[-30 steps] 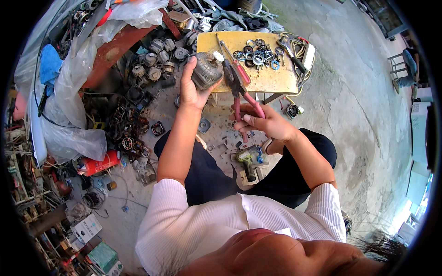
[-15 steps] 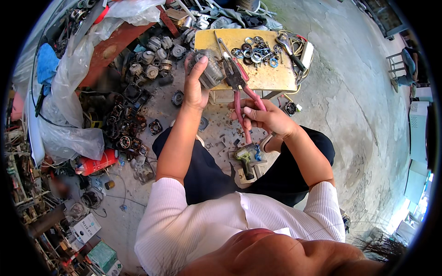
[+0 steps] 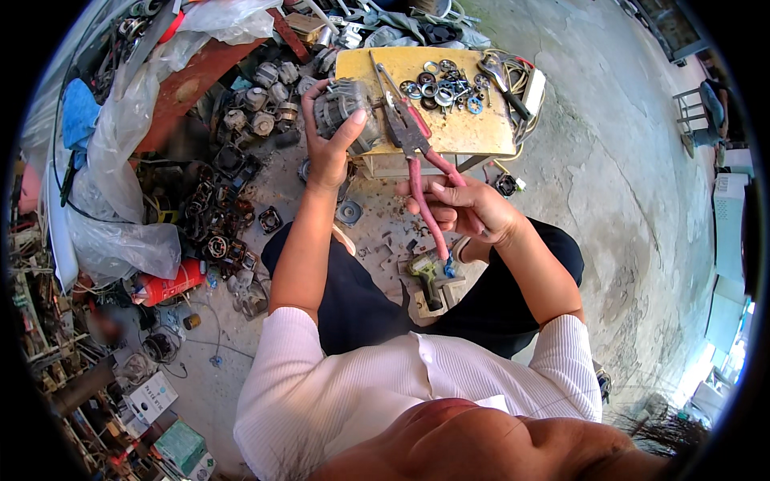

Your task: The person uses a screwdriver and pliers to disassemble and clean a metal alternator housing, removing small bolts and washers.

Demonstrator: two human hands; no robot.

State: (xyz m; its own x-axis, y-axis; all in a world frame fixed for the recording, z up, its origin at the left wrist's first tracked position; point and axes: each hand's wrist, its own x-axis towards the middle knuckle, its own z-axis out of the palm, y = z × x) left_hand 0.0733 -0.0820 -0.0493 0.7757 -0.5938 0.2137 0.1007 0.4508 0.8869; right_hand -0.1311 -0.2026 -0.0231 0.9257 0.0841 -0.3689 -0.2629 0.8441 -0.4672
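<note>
My left hand (image 3: 329, 156) is wrapped round a grey ribbed electric motor (image 3: 341, 112), lifted in front of the near left corner of the yellow table (image 3: 377, 64). The thumb presses on the motor's right side. My right hand (image 3: 480, 210) grips large pliers (image 3: 413, 140) with dark jaws and pink-red handles. Their handles stand apart, and the jaws point up and left over the tabletop, to the right of the motor. A small gap shows between the jaws and the motor. Behind the jaws lies another red-handled tool (image 3: 419, 120), partly hidden.
Bearings and rings (image 3: 441, 86) lie on the table, with an adjustable wrench (image 3: 499, 76) and a white power strip (image 3: 532, 94) at its right. Several old motors (image 3: 261, 100) crowd the floor at left. A green cordless drill (image 3: 425, 276) stands between my legs.
My left hand has drawn the motor leftward and turned it, away from the pliers' jaws. The lower pliers handle has swung slightly downward; my right hand stays nearly in place.
</note>
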